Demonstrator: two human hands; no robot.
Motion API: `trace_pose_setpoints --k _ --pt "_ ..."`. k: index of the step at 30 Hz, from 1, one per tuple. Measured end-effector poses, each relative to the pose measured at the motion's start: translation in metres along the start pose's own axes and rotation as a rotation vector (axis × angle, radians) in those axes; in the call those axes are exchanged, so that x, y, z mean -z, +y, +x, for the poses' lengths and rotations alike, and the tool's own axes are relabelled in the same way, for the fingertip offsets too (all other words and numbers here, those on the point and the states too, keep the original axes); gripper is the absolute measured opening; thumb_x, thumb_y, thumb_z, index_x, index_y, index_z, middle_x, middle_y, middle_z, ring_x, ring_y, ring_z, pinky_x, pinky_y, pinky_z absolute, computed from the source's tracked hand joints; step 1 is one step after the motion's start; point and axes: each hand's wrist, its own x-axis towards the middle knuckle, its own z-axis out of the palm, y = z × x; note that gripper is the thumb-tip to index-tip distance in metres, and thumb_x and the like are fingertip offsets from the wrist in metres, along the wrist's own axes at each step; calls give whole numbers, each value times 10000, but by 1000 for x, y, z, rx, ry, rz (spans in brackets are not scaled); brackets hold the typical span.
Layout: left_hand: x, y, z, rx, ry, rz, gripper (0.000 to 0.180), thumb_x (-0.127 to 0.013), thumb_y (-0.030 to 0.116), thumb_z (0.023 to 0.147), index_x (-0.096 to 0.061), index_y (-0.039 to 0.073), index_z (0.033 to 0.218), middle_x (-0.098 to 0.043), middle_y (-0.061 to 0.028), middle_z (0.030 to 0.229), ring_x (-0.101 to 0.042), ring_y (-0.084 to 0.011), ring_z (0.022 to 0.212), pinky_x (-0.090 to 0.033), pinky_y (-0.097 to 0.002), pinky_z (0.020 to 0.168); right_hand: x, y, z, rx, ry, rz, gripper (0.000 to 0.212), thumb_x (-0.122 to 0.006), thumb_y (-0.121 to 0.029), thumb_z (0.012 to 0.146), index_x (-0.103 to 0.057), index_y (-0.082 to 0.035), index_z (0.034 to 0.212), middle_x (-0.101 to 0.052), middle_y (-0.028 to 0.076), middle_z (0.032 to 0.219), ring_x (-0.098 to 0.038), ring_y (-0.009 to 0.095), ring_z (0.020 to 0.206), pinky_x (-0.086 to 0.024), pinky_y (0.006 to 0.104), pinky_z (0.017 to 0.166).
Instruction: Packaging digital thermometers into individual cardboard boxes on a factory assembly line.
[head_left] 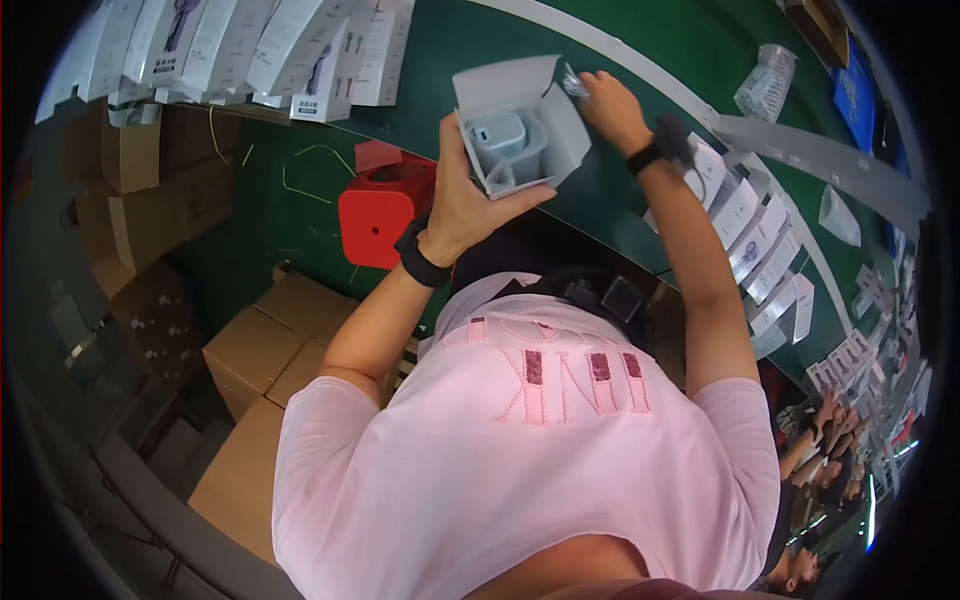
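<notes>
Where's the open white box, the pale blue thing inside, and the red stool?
Open white box [505, 86], head view: upper flap.
Pale blue thing [501, 131], head view: rounded end.
Red stool [384, 214], head view: face with small hole.

Free room and obstacles around the open white box [570, 135] at upper centre. A bare strip of the green worktop [430, 75] separates the box from the upright white cartons [235, 50] crowding the upper left. A second gap lies right of the box, bounded by the right forearm [685, 235] and the slanted cartons [755, 245]. Entry to the box is from its open mouth (a pale device [500, 132] takes up part of it); the left hand [475, 195] blocks its lower left side, the right hand [605, 100] its upper right. Below left, a red stool [375, 225] obstructs passage.
</notes>
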Motion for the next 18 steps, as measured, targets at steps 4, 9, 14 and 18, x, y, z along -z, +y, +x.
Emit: trace_pose_setpoints --k 4,9,14,18 --pt "56 11 34 -66 -88 70 949 -899 211 630 -315 0 1349 -515 -151 1233 -557 -207 1097 -468 -335 919 116 -61 9 -258 142 811 265 -629 -101 863 -607 -38 1120 -695 96 960 -662 178 867 -520 309 755" --pt "39 34 47 12 -176 -105 917 -904 217 620 -371 -18 1328 -578 -134 1149 -587 -204 1043 -477 -321 900 245 -174 -29 137 84 992 315 -662 3 843 -561 -35 1139 -676 24 959 -623 99 813 -512 266 711" --pt "22 60 54 109 -277 -279 881 -900 209 617 -414 -45 1306 -606 -140 1108 -602 -189 999 -481 -307 878 280 -206 -17 199 -455 32 132 -637 13 759 -629 4 890 -640 119 832 -627 272 741 -491 314 669" --pt "2 71 52 111 -375 -387 818 -889 203 623 -458 -50 1270 -619 -136 1072 -600 -182 986 -481 -303 866 291 -206 -16 327 -688 -118 49 -621 -20 748 -641 23 761 -634 166 870 -603 363 814 -485 388 691"
